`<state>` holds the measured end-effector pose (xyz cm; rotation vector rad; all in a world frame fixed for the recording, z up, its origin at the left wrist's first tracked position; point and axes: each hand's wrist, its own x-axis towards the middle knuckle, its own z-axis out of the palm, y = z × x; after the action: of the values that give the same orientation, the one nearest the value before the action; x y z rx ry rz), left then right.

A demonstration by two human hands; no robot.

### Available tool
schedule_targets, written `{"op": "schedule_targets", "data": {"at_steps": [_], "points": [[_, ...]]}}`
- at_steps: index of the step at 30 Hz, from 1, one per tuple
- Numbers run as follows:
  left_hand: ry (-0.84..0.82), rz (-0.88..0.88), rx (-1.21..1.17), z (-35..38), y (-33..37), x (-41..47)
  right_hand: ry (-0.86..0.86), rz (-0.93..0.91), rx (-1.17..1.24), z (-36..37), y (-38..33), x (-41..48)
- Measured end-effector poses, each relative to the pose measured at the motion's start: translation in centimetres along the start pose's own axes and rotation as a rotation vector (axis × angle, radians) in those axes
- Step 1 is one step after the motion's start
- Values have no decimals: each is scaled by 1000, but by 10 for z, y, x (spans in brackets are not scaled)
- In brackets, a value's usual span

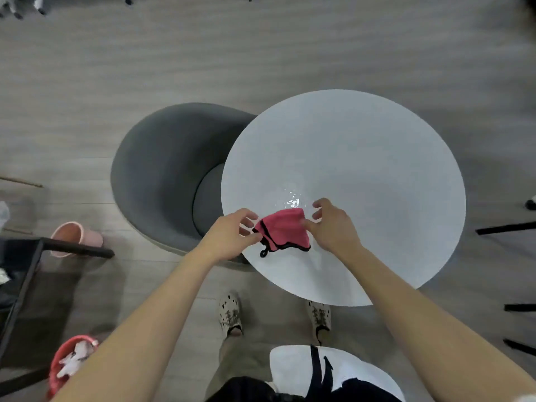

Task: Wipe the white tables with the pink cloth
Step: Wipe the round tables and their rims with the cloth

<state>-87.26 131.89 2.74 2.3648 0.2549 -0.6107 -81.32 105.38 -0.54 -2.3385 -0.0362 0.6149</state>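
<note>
A round white table (362,158) fills the middle right of the view. The pink cloth (282,229), edged in black with a small loop, is bunched over the table's near left part. My left hand (232,235) pinches its left edge between thumb and fingers. My right hand (330,223) pinches the cloth's right side, the other fingers lifted. A small wet patch (291,200) glistens on the table just beyond the cloth.
A grey upholstered chair (162,175) is tucked against the table's left edge. A pink bucket (77,237) and a red bucket (71,362) stand on the wooden floor at the left by a dark frame (26,274). Black legs (506,227) show at the right.
</note>
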Motion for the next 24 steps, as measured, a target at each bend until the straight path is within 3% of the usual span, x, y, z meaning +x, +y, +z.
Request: {"op": "schedule_targets", "data": {"at_steps": [3, 9, 13, 17, 22, 24], "points": [[-18, 13, 300, -14, -35, 24, 71, 122, -263, 23, 28, 10], [-170, 216, 574, -37, -103, 59, 411, 64, -211, 110, 21, 0], [-220, 344, 683, -51, -134, 75, 568, 92, -251, 147, -8, 68], [-199, 442, 752, -65, -151, 86, 562, 220, -371, 211, -51, 90], [-161, 525, 756, -55, -154, 94, 462, 7, -426, 257, -52, 47], [-168, 584, 754, -44, -152, 92, 467, 71, -458, 246, -20, 13]]}}
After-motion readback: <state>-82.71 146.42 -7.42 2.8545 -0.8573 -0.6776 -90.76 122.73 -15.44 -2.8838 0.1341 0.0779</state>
